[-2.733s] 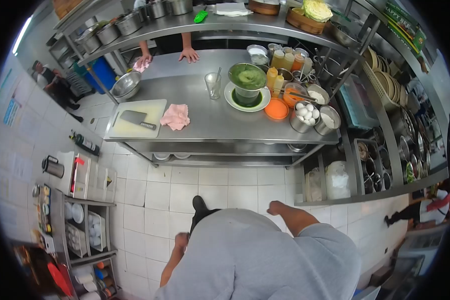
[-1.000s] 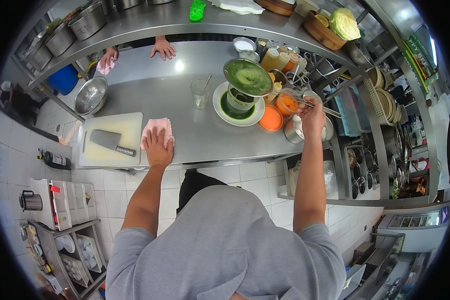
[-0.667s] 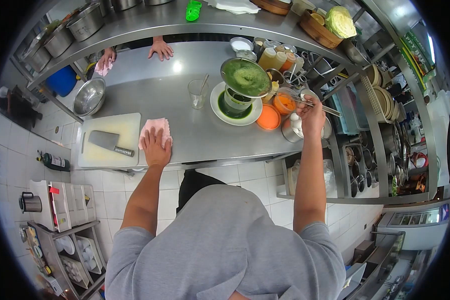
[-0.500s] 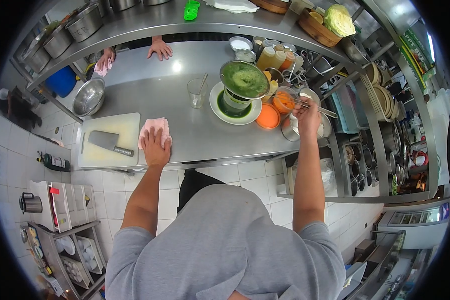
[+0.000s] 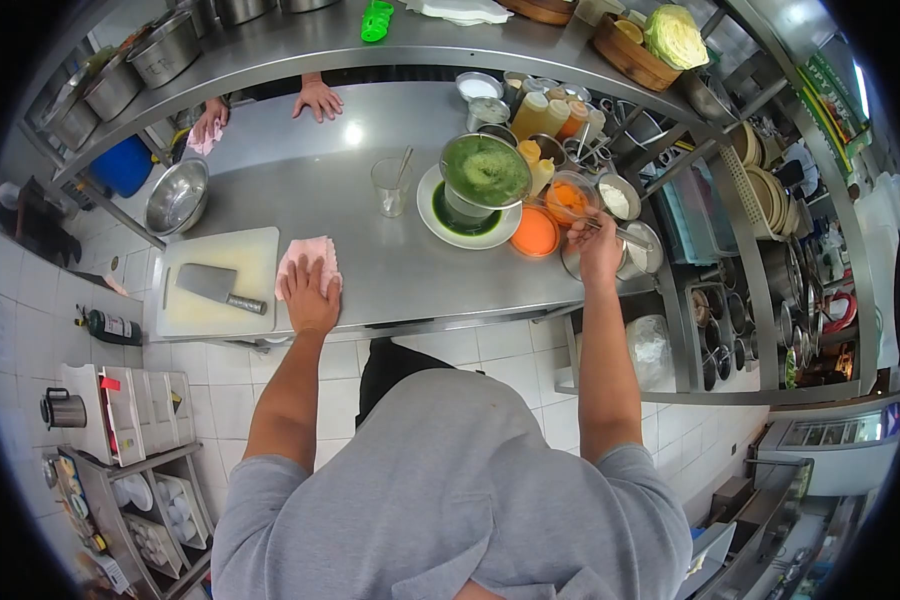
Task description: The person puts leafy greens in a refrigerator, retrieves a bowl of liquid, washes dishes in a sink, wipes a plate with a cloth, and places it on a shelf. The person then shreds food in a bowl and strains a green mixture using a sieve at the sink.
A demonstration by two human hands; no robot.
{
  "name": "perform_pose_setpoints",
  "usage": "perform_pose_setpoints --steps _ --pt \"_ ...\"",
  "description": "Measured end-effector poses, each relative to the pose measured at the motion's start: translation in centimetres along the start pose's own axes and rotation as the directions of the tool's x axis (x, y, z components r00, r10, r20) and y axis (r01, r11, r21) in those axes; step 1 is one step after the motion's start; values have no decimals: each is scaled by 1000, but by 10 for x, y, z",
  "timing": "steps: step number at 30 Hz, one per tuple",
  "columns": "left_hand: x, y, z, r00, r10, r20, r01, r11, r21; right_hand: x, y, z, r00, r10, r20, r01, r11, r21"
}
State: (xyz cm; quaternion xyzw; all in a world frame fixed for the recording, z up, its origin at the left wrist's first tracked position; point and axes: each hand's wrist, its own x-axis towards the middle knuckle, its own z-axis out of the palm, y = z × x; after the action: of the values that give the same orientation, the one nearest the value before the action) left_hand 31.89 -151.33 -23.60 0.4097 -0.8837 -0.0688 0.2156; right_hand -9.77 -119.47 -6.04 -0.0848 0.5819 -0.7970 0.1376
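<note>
In the head view my left hand (image 5: 312, 296) lies flat on a folded pink cloth (image 5: 320, 250), fingers spread. To its left, a cleaver (image 5: 210, 281) rests on a white cutting board (image 5: 185, 312). My right hand (image 5: 598, 247) is closed around the long metal handle of a strainer (image 5: 450, 165), which holds frothy green liquid. The strainer is over a white plate (image 5: 432, 220) with dark green liquid in it; a container partly shows beneath the strainer. Near my right hand are an orange tub (image 5: 536, 232) and a clear tub of orange pieces (image 5: 567, 199).
A glass (image 5: 391, 190) with a spoon stands left of the plate. Sauce bottles (image 5: 531, 116) crowd the back right. A metal bowl (image 5: 178, 196) sits at the left edge. Another person's hands (image 5: 318, 98) rest across the table, under the overhead shelf (image 5: 450, 55).
My right hand has moved left, and the strainer sits slightly lower and tilted differently. A bowl of white powder beside that hand shows more. My left hand stays on the cloth.
</note>
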Motion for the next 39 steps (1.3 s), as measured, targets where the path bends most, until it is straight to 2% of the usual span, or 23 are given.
perform_pose_setpoints --steps 8,15,23,27,32,39 --pt "0 2 0 1000 -2 -5 1 1000 -3 5 -29 3 998 -47 45 45 998 42" --pt "-1 3 0 1000 -11 -3 10 1000 -4 3 -25 0 994 -82 71 76 994 82" --pt "0 2 1 1000 9 -12 -9 1000 4 -3 2 -4 1000 18 21 -18 1000 -25" --pt "0 3 1 1000 9 -10 -9 1000 11 -5 -1 -3 999 37 24 -39 998 46" --pt "0 6 0 1000 2 -1 -2 1000 21 -4 -17 0 999 -37 35 35 998 56" --pt "0 5 2 1000 -4 8 4 1000 19 -5 -19 1 998 -60 38 55 993 101"
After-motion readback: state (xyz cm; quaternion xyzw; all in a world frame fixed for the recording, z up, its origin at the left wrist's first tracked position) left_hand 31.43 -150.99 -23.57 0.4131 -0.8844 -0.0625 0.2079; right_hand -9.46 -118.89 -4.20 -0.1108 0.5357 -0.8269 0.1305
